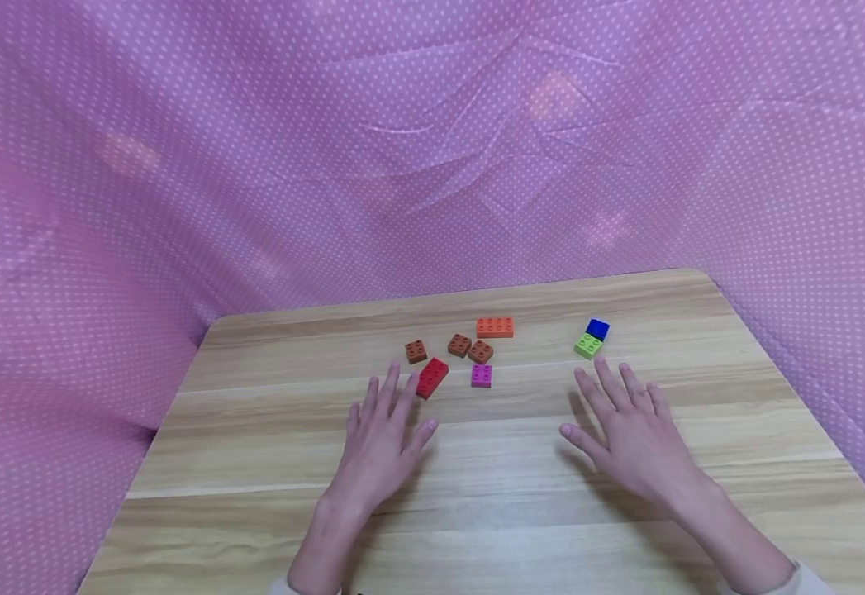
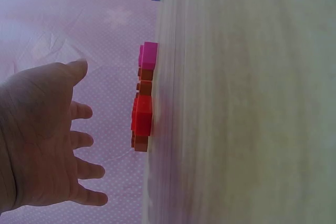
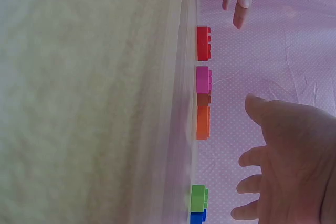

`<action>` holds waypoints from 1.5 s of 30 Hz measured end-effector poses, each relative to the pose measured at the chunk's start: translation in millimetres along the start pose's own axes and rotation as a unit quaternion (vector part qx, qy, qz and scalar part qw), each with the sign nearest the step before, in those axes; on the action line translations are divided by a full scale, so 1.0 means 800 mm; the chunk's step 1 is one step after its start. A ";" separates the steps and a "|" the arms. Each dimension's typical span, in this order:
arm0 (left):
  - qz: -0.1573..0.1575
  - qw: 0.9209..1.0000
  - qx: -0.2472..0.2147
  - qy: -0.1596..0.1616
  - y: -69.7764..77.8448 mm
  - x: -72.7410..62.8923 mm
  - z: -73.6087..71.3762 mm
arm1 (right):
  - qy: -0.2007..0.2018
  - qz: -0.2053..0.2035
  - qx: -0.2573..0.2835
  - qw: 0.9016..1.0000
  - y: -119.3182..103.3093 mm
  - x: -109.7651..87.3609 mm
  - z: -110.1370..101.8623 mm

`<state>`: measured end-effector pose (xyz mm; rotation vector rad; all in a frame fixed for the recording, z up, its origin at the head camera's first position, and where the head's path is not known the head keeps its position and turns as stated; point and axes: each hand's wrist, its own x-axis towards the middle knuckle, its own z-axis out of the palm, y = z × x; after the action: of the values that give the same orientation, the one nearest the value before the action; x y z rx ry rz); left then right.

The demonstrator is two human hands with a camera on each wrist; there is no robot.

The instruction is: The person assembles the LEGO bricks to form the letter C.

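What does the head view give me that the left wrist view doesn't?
Only the head view shows the right hand, the orange brick, the blue brick and all three brown bricks laid out on the table. Only the left wrist view shows the left hand from its palm side, fingers spread above the table. Both show the red brick, the pink brick and the green brick.

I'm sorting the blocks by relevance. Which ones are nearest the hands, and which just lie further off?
Nearest the hands:
left hand: red block
right hand: green block, blue block touching it

Lying further off:
magenta block
three brown blocks
orange block
wooden table
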<state>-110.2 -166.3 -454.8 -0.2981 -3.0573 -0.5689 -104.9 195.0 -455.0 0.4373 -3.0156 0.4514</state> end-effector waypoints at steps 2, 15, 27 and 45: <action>0.002 1.000 -0.002 0.001 0.000 0.001 0.000 | -0.003 0.000 0.003 1.000 -0.001 0.000 -0.001; -0.018 0.991 -0.127 0.027 -0.025 0.034 0.009 | 0.116 0.027 0.211 0.970 0.034 0.034 0.006; -0.037 0.986 -0.158 0.035 -0.038 0.082 0.035 | 0.138 0.112 0.347 0.921 0.094 0.091 0.049; 0.106 0.967 -0.214 -0.086 -0.071 0.083 0.025 | 0.205 0.096 0.296 0.928 0.096 0.128 0.073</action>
<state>-185.6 -199.0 -490.2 -0.7052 -2.9699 -1.2433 -225.9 220.7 -522.1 0.0467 -2.4731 1.2987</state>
